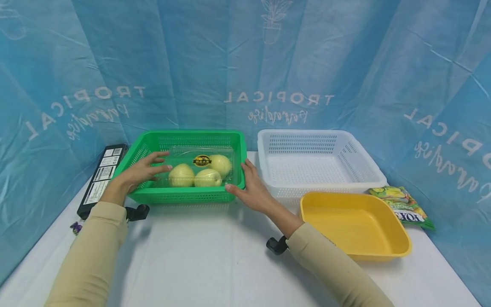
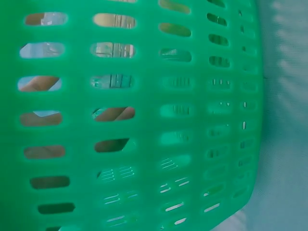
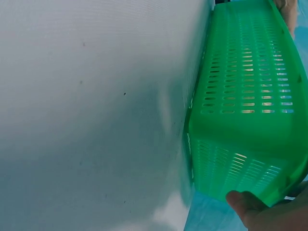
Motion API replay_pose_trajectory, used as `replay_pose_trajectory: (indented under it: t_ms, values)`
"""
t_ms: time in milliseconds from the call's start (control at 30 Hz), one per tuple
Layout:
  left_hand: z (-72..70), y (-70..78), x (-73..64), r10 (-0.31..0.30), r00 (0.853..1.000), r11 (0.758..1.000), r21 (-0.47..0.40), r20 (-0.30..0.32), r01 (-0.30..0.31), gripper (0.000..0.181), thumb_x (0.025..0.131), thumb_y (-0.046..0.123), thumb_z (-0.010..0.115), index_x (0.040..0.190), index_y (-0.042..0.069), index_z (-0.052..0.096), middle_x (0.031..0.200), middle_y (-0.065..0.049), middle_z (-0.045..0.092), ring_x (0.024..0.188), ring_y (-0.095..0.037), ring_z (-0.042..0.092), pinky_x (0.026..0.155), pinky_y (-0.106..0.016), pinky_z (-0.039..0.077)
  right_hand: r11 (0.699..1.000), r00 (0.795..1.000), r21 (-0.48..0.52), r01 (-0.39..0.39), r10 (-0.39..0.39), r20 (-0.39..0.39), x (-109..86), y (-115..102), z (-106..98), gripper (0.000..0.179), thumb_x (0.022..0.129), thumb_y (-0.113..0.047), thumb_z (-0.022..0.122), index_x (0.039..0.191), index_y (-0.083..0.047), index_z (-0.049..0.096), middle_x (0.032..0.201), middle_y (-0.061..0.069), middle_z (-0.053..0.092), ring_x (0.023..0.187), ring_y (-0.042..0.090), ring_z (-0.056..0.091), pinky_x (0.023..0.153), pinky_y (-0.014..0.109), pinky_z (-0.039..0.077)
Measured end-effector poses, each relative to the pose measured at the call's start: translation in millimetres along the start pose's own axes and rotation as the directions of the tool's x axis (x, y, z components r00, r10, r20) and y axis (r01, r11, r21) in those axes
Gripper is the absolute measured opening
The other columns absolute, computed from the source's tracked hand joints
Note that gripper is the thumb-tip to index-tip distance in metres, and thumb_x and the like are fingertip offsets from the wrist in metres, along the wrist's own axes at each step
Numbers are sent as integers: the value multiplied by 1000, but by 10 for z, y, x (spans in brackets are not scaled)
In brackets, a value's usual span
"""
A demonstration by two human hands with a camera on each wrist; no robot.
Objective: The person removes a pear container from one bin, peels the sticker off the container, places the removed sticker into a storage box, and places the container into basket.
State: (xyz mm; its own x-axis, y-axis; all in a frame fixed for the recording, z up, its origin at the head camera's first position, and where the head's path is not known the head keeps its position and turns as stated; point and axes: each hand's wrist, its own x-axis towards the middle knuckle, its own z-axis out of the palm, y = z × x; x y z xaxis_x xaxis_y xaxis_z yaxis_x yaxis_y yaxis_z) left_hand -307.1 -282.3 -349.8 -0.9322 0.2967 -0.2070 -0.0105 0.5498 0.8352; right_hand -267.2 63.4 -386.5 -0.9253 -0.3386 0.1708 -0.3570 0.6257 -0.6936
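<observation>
A green perforated basket [image 1: 180, 196] stands at the back left of the table. Inside lies a clear plastic box [image 1: 180, 155] with a black and gold label, holding three round, pale yellow-green fruits [image 1: 207, 177]. My left hand [image 1: 140, 172] reaches over the basket's left rim, its fingers stretched and spread beside the box's left end. Through the basket's slots, bits of its fingers [image 2: 41, 83] show in the left wrist view. My right hand [image 1: 251, 187] rests at the basket's front right corner, thumb [image 3: 240, 202] and fingers fairly straight along the outside.
A white perforated basket [image 1: 322, 186] stands right of the green one. In front of it is a yellow tub [image 1: 354, 251], with a green printed food bag [image 1: 408, 209] beside it. A long black box [image 1: 101, 179] lies at the left. A blue curtain [image 1: 245, 64] hangs behind.
</observation>
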Motion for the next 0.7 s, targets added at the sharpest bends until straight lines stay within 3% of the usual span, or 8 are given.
replay_pose_trajectory:
  t_ms: [367,700]
  values:
    - [-6,-21,42,-30,999,999,-21,40,31,83,93,39,57,153,27,0,156,-28,0,140,-51,11,105,-65,28,999,999,-22,26,-26,26,-14,0,-1,90,90,-56,50,152,-5,9,160,11,-3,143,36,22,111,51,32]
    - [13,14,38,-42,995,998,-36,96,45,86,92,38,59,152,29,-2,154,-30,-2,138,-53,16,101,-64,36,998,999,-55,2,1,49,-24,-10,-3,91,90,-60,47,152,-8,5,160,7,-6,127,37,47,100,49,45]
